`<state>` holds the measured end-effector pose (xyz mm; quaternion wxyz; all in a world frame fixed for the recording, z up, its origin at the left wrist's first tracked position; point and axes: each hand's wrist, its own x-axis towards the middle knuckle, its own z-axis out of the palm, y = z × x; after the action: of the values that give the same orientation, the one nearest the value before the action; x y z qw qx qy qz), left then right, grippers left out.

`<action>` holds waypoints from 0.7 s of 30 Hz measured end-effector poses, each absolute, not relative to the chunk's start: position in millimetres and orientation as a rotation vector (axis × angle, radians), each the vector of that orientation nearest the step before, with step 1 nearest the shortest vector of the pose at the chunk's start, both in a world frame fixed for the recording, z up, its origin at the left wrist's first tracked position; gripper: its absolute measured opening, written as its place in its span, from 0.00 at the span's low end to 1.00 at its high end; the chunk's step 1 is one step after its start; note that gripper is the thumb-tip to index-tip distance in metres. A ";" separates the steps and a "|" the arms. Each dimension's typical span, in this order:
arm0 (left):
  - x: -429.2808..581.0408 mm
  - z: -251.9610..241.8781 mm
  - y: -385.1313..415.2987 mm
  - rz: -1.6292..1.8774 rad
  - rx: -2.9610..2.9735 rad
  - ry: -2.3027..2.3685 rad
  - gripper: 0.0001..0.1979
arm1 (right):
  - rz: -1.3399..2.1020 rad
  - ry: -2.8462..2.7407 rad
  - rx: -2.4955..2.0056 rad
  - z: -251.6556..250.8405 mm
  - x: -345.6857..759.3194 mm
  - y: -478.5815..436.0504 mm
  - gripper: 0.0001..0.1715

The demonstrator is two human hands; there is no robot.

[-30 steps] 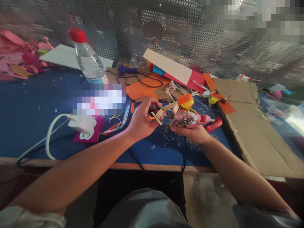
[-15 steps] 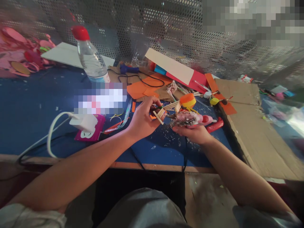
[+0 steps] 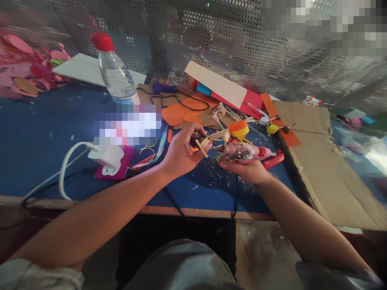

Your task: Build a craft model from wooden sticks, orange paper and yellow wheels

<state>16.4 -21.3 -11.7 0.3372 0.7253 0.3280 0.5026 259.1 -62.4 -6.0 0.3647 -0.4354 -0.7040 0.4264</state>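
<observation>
Near the middle of the blue table, my left hand [image 3: 184,153] pinches a small frame of wooden sticks [image 3: 201,147]. My right hand [image 3: 246,169] is wrapped round a pink glue gun [image 3: 237,151] crusted with whitish residue, its nozzle pointing left at the sticks, close to my left fingertips. Whether the nozzle touches the wood is too small to tell. An orange and yellow round piece [image 3: 239,128] sits just behind, at the far end of the sticks. A red object [image 3: 273,159] lies just right of the glue gun.
A red-capped bottle [image 3: 116,74] stands at the back left, near a white charger [image 3: 106,155] on a purple socket block [image 3: 125,163]. Orange sheets [image 3: 178,112] and a blue tool with a black cord [image 3: 165,87] lie behind. Cardboard [image 3: 329,169] covers the right side; pink items [image 3: 21,68] are far left.
The glue gun has tilted very slightly in my right hand. My left hand and the wooden sticks are almost unmoved.
</observation>
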 end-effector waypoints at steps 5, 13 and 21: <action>14.6 -8.7 -21.9 1.283 1.908 0.879 0.15 | 1.090 -1.780 -1.133 -8.6 259.4 -61.8 0.22; 16.7 -13.1 -14.4 1.140 1.880 1.079 0.13 | 1.040 -1.729 -1.091 -15.9 267.5 -63.5 0.29; 8.9 -21.5 -7.0 0.938 2.061 1.241 0.12 | 0.932 -1.257 -0.935 -14.4 264.5 -53.8 0.37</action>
<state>8.9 -7.0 -21.5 0.2761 0.7671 0.4620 0.3490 264.5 -53.8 -14.4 0.6126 -0.4053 -0.5452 0.4040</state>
